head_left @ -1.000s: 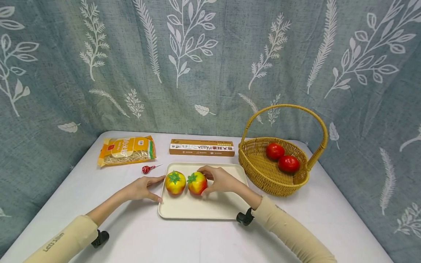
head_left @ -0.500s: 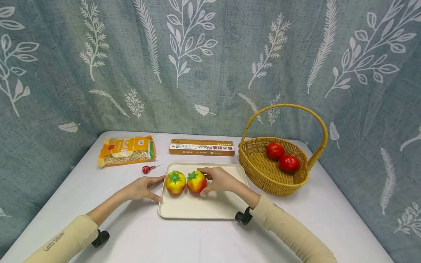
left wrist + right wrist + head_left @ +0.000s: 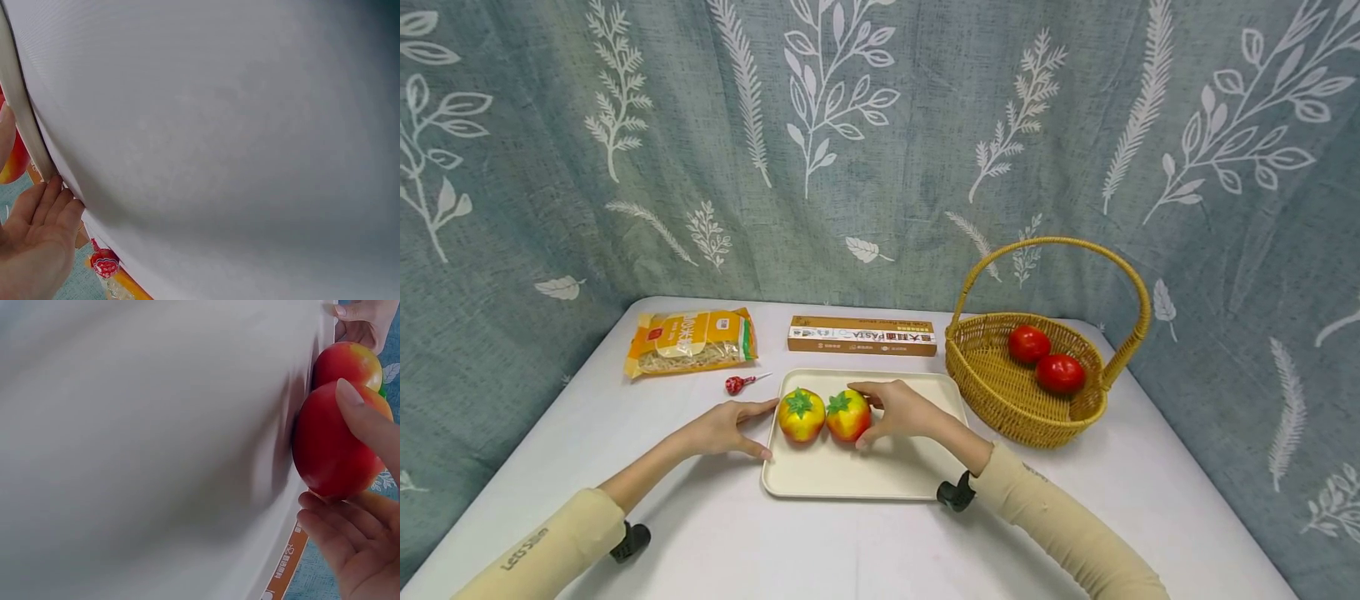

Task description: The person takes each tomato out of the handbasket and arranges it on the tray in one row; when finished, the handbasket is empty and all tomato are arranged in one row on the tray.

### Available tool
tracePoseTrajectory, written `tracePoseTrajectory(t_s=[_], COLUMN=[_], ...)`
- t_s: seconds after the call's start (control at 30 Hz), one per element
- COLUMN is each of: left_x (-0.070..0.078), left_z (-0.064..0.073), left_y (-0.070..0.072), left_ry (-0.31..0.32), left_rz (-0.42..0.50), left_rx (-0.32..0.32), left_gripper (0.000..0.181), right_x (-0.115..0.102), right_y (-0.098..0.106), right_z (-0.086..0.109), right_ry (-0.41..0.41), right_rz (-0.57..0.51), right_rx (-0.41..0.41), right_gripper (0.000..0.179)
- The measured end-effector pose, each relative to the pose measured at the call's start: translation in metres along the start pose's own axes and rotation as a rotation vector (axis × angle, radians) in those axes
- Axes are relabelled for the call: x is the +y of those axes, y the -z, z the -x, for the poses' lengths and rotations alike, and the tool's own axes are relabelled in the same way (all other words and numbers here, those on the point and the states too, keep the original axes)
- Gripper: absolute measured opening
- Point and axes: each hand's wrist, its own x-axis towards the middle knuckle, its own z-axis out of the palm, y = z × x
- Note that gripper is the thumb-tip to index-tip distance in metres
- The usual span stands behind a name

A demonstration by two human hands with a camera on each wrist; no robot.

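Two yellow-red persimmons with green leafy tops, a left persimmon (image 3: 801, 417) and a right persimmon (image 3: 847, 417), stand side by side on the cream tray (image 3: 880, 479). My right hand (image 3: 904, 410) holds the right one between thumb and fingers; in the right wrist view the thumb lies on that red persimmon (image 3: 331, 444), with fingertips under its far side. At the tray's left edge, my left hand (image 3: 724, 429) touches the rim with spread thumb and fingers. Its fingertips meet the tray rim (image 3: 24, 106) in the left wrist view.
A wicker basket (image 3: 1000, 408) with two red tomatoes (image 3: 1060, 373) stands right of the tray. Behind lie a pasta box (image 3: 861, 336) and a yellow noodle bag (image 3: 692, 342). A red lollipop (image 3: 735, 385) rests left of the tray. A curtain hangs behind.
My right hand has shifted the right persimmon slightly left, closer to the other one. The left hand has stayed at the tray's edge.
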Motion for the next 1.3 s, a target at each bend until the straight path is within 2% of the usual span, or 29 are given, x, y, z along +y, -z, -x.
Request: tracePoseTrajectory(t_s=[0.4, 1.0, 1.3], left_x=[-0.003, -0.001, -0.001], left_z=[-0.001, 0.0, -0.001], left_y=[-0.001, 0.0, 0.0], left_ry=[-0.001, -0.001, 0.008], left_rz=[0.008, 0.011, 0.008], left_rx=[-0.003, -0.007, -0.008], left_gripper=[0.09, 0.09, 0.09], right_x=[-0.002, 0.0, 0.001], right_y=[0.0, 0.003, 0.014], right_z=[-0.001, 0.001, 0.012], right_ry=[0.035, 0.044, 0.057], right_rz=[0.014, -0.01, -0.004], right_rx=[-0.015, -0.034, -0.006], right_gripper=[0.081, 0.092, 0.082])
